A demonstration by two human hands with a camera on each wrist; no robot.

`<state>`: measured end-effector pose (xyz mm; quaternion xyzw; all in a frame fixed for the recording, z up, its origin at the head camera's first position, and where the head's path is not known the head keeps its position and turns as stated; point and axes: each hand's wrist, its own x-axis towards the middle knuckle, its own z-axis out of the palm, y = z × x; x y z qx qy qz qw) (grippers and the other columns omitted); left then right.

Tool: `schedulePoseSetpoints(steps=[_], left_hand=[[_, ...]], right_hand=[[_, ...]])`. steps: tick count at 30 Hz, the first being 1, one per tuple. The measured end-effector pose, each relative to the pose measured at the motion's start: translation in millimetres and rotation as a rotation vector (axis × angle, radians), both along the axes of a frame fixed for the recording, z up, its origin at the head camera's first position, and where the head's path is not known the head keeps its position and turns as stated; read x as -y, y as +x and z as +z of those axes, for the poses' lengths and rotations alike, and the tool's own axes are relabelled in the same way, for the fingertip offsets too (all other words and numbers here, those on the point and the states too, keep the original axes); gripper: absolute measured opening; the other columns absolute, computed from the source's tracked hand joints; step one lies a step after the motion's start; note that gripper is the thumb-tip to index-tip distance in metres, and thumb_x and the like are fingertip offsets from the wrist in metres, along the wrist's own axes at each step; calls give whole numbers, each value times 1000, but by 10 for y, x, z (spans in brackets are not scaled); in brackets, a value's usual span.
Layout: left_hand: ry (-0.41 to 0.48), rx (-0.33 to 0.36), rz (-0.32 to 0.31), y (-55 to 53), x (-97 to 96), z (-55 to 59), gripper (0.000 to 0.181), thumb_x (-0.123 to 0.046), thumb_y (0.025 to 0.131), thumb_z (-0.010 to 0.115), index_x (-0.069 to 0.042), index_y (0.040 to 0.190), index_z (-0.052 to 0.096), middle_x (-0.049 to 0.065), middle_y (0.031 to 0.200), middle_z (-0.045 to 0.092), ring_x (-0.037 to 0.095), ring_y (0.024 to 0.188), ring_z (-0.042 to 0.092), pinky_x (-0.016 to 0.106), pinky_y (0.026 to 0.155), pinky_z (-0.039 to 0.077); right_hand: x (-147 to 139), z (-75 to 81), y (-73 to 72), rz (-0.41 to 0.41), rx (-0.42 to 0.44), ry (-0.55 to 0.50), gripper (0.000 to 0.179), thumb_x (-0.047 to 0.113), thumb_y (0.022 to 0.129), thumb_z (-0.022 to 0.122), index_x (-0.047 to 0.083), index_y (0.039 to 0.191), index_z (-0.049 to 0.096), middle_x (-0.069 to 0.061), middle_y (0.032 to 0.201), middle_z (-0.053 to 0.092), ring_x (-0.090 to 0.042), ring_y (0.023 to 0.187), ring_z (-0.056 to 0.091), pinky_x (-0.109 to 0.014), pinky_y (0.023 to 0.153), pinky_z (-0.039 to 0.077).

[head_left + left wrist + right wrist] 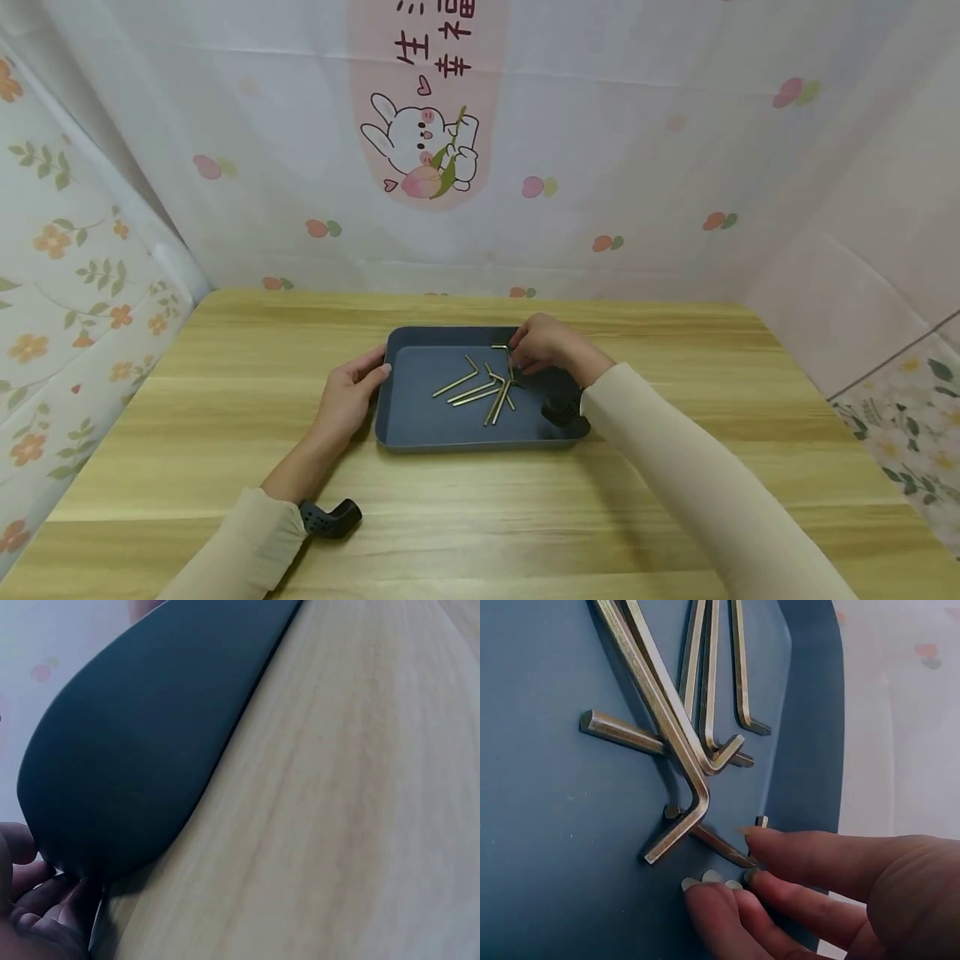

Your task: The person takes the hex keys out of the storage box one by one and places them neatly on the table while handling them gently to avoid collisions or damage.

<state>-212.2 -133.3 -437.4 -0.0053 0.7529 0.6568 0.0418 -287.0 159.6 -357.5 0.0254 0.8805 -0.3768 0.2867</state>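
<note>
- A cream sleeve [690, 467] reaches in from the near right, and another cream sleeve [240, 542] from the near left, with a black wrist camera [332, 519] strapped beside its cuff.
- The left hand [348, 398] is clamped on the left wall of the tray, thumb over the rim and fingers against the outside.
- The dark blue-grey rectangular tray [416, 421] sits flat on the pale wood-grain table [435, 525], toward its far side.
- The right hand [546, 343] is over the tray's far right part, fingers curled, thumb and fingertips together on the bent end of one hex key [724, 846].
- That brass-coloured key lies in the tray's far right part; its other end passes under the short arm of another key.
- Several more L-shaped hex keys [649, 688] lie across one another around the tray's middle, long arms mostly pointing to the near left; the leftmost lies slightly apart from the rest.
- Beyond the table hangs a white curtain [630, 167] printed with a rabbit holding a tulip; an orange-flowered curtain [82, 275] hangs on the left.
</note>
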Motion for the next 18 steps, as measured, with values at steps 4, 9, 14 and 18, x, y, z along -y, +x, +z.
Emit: schedulePoseSetpoints(steps=[4, 9, 14, 18], left_hand=[[-1, 5, 3, 4, 11, -1, 48, -16, 105, 52, -7, 152, 46, 9, 158, 46, 20, 149, 39, 1, 93, 41], [-6, 4, 16, 8, 19, 13, 48, -17, 105, 53, -8, 152, 46, 10, 157, 47, 21, 148, 40, 1, 91, 41], [1, -4, 16, 15, 4, 23, 47, -17, 106, 52, -7, 152, 46, 11, 156, 48, 22, 148, 41, 1, 92, 41], [-5, -2, 12, 16, 2, 18, 47, -18, 106, 52, -8, 152, 47, 10, 157, 47, 20, 149, 39, 5, 97, 41]], right_hand=[[49, -5, 11, -18, -29, 27, 42, -2, 90, 70, -6, 131, 61, -23, 121, 66, -30, 99, 72, -39, 86, 62], [89, -30, 29, -41, -86, 50, 41, -7, 86, 72, -6, 126, 64, -23, 120, 64, -23, 80, 71, -36, 77, 63], [102, -81, 57, -66, -137, 89, 39, -9, 82, 73, -4, 120, 67, -24, 115, 65, -22, 71, 71, -35, 69, 63], [112, -106, 70, -83, -151, 111, 36, -8, 82, 73, -2, 117, 69, -23, 115, 67, -20, 65, 69, -34, 66, 63]])
